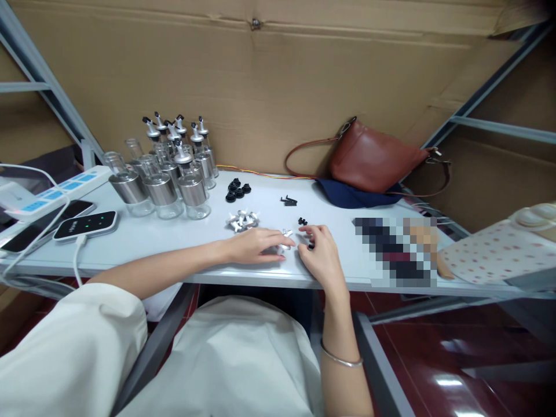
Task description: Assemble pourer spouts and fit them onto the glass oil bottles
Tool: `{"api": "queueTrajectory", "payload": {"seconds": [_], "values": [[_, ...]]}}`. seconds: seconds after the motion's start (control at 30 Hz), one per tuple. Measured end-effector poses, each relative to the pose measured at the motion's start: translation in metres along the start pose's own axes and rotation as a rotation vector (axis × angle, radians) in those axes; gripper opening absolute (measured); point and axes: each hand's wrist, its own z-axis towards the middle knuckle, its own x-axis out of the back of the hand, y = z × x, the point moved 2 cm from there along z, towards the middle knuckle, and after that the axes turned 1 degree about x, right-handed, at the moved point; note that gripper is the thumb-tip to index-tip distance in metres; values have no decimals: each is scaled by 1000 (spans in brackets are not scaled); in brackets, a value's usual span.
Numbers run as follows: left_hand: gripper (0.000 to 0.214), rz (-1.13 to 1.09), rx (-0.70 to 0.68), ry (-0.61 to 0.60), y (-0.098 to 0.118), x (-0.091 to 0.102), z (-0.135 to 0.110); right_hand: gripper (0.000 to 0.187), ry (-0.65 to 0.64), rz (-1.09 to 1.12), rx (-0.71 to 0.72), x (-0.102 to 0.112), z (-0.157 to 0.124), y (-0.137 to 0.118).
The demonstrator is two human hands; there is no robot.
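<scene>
My left hand (254,245) rests low over the front of the table, its fingers closed round a silver pourer spout (285,248). Facing it, my right hand (322,258) has its fingers curled in, with a small black piece (311,246) showing between thumb and fingers. Just beyond the right fingertips lie several tiny black caps (303,221). A pile of silver-and-white spout parts (242,220) sits past the left hand. Behind it are several black stoppers (237,189), and a few thin black rods (289,201) lie farther back.
Several glass bottles with steel bands (193,191) stand at back left, some with pourers fitted. A power strip (65,191), a phone (47,226) and a white-cabled device (86,225) lie left. A brown bag (376,156) rests on dark blue cloth (347,196); a dotted bag (495,249) is right.
</scene>
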Motion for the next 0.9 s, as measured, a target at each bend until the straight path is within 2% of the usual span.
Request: {"api": "queueTrajectory", "payload": {"seconds": [0.2,0.4,0.53,0.77,0.9], "values": [[33,11,-7,8,0,0,0,34,52,4,-25,2,2,4],[32,1,-5,4,0,-1,0,29,50,121,-2,1,5,6],[33,-1,-1,-4,-1,-1,0,27,6,118,39,1,4,3],[32,-52,41,-24,-2,1,-1,27,-173,23,149,2,2,-8],[32,-119,72,-41,-2,2,0,21,-208,30,175,3,2,-10]]}}
